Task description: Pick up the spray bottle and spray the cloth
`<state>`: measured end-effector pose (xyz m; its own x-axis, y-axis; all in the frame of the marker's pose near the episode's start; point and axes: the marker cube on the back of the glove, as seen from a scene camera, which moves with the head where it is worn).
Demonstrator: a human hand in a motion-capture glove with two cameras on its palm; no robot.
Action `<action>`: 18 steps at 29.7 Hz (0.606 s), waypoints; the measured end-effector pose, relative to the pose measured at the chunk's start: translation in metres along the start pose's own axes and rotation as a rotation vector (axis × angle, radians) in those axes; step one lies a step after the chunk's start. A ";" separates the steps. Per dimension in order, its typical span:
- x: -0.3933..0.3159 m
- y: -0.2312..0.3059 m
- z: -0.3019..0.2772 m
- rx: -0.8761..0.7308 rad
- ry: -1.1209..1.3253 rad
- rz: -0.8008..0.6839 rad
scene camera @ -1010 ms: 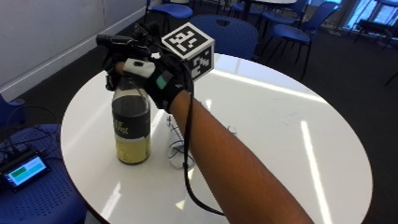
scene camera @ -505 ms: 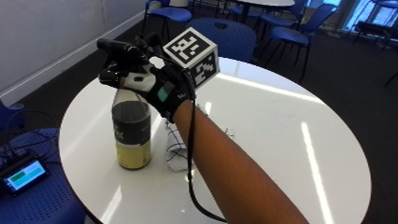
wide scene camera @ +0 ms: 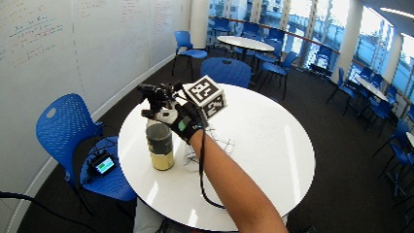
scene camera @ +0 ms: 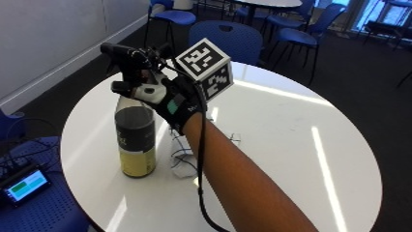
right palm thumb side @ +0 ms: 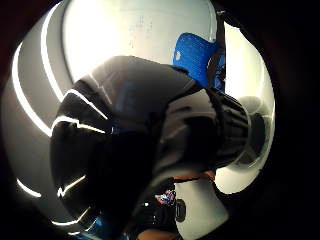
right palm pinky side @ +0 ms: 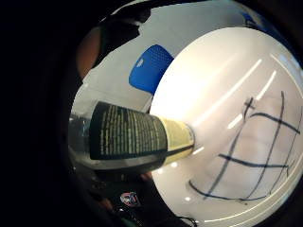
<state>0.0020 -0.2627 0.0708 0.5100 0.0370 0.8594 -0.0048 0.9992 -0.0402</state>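
Observation:
A spray bottle (scene camera: 135, 140) with a black label and yellowish liquid stands upright near the left rim of the round white table (scene camera: 289, 125). My gloved right hand (scene camera: 170, 99) is at the bottle's top, its fingers curled round the neck under the black sprayer head (scene camera: 122, 52). In the little finger side palm view the bottle's body (right palm pinky side: 132, 137) runs down to the tabletop. The thumb side palm view is filled by the dark sprayer head (right palm thumb side: 150, 150). A white cloth (scene camera: 183, 157) with black grid lines (right palm pinky side: 251, 151) lies on the table just right of the bottle, partly under my forearm.
A blue chair (scene camera: 225, 36) stands behind the table. Another blue chair (wide scene camera: 61, 126) at the left holds a small device (scene camera: 25, 181) with a green screen and cables. The table's left edge is close to the bottle. More tables and chairs stand further back.
My hand has settled slightly lower round the bottle's neck. The bottle still stands on the same spot of the table.

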 end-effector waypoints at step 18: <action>-0.004 0.073 -0.007 0.001 0.385 0.130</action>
<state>0.0056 -0.1902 0.0611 0.7901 0.1542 0.5932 -0.0913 0.9867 -0.1348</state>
